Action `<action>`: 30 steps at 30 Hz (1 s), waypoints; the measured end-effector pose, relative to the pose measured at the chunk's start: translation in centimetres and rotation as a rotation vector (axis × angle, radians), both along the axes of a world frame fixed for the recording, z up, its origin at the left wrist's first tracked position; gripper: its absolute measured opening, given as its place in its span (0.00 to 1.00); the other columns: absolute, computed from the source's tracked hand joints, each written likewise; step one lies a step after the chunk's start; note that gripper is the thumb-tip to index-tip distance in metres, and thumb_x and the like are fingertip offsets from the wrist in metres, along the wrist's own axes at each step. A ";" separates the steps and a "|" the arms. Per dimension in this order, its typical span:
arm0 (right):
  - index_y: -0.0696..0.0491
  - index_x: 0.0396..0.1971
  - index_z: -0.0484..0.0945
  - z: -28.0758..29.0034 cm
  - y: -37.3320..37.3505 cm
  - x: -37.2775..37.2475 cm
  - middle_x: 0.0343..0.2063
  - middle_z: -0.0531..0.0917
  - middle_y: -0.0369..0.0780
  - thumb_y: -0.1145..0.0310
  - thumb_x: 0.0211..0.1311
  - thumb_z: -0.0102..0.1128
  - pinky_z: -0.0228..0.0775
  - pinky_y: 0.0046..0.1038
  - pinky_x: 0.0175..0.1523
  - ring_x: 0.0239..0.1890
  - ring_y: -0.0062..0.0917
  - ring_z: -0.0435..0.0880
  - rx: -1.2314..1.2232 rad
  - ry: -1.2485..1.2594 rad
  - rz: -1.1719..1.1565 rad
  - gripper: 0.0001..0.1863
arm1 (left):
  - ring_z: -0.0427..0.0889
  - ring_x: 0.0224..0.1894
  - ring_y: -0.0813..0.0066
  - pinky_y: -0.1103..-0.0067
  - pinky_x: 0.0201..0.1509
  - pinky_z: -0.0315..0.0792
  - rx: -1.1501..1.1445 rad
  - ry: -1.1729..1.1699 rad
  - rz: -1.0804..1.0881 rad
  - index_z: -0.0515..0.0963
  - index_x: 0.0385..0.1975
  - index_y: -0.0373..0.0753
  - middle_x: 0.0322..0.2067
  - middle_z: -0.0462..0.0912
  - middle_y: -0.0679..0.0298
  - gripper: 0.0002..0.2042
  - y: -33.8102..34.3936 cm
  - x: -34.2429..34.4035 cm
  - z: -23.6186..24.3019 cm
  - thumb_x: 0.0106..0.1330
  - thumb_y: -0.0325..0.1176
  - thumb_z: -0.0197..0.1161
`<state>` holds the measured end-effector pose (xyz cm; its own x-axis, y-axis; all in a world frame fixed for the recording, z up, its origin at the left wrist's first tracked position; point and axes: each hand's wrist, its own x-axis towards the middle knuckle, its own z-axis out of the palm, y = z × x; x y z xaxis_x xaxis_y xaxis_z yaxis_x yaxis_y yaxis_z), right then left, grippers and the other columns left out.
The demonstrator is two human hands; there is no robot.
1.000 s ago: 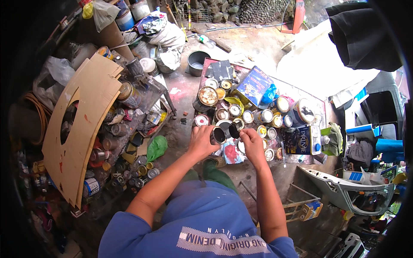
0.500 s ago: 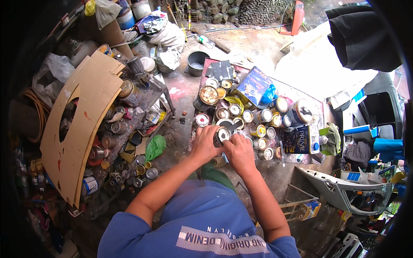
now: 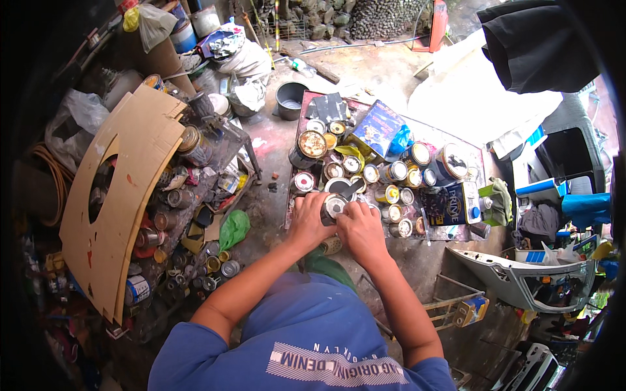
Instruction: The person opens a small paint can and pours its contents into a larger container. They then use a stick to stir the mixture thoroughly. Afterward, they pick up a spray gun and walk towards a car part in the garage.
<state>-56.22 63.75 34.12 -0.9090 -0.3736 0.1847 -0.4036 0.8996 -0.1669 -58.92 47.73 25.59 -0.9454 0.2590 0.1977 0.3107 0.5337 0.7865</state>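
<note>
A small round paint can (image 3: pixel 333 206) with a pale, dark-centred lid is held up in front of me, near the close edge of the low table. My left hand (image 3: pixel 310 220) is wrapped round its left side. At its right rim my right hand (image 3: pixel 359 228) has its fingers curled together; what they grip, if anything, is hidden. Just beyond the can stands an open container (image 3: pixel 338 185) with a dark flat stick or blade (image 3: pixel 354 188) across it. Several other paint cans crowd the table, among them a rusty-lidded one (image 3: pixel 312 144).
The low reddish table (image 3: pixel 481 163) carries a blue rectangular tin (image 3: pixel 378 128) and a dark rectangular can (image 3: pixel 450 205). Large cut cardboard (image 3: pixel 130 189) leans over a cluttered bench at left. A black bucket (image 3: pixel 291 99) stands behind. At right are a grey car panel (image 3: pixel 489 270) and a wooden stool (image 3: pixel 450 309).
The view has shifted slightly, so the surroundings sit a little further left. Both hands stay at the small can, with only slight movement.
</note>
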 end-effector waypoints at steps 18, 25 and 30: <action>0.58 0.61 0.60 -1.8 -4.0 3.9 0.58 0.70 0.44 0.65 0.62 0.69 0.67 0.34 0.62 0.60 0.30 0.73 -1.918 -0.709 -0.735 0.33 | 0.70 0.60 0.53 0.61 0.62 0.59 0.135 0.234 0.036 0.63 0.62 0.39 0.57 0.71 0.53 0.44 0.5 2.4 0.6 0.43 0.38 0.82; 0.61 0.75 0.44 -3.5 -5.4 4.0 0.59 0.71 0.46 0.75 0.60 0.67 0.68 0.33 0.65 0.59 0.29 0.75 -1.993 -0.498 -0.659 0.49 | 0.68 0.62 0.51 0.58 0.65 0.59 0.158 0.244 0.018 0.61 0.63 0.40 0.59 0.69 0.52 0.46 0.3 3.3 -0.1 0.42 0.41 0.82; 0.63 0.76 0.36 -4.5 -2.5 4.9 0.64 0.66 0.51 0.75 0.58 0.68 0.69 0.32 0.64 0.62 0.32 0.73 -1.785 -0.580 -0.594 0.56 | 0.63 0.68 0.49 0.60 0.74 0.53 0.139 0.032 -0.197 0.57 0.71 0.36 0.63 0.67 0.49 0.49 -3.3 3.5 1.2 0.55 0.57 0.73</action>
<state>-51.32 61.25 29.64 -0.9071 0.1927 -0.3742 0.2619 -0.4376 -0.8602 -55.44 44.44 26.77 -0.8720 0.4060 0.2735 0.4240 0.3472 0.8364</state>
